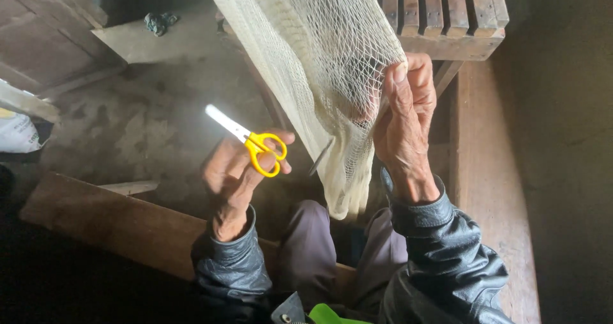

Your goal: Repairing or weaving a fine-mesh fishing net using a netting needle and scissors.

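Observation:
A cream fishing net [319,49] hangs down from the top of the view to just above my knees. My right hand [405,123] grips the net's right edge, fingers closed on the mesh, with a thin dark needle-like tool [321,156] poking out below through the net. My left hand [239,170] is lower left of the net and holds a pair of yellow-handled scissors [252,142], thumb and finger through the loops, blades closed and pointing up-left. Both arms wear dark jacket sleeves.
A slatted wooden bench [447,17] stands behind the net at the upper right. A wooden plank [108,218] crosses the lower left, and another board [491,190] runs along the right. A concrete floor [140,119] lies beyond, with a white sack [16,132] at the left edge.

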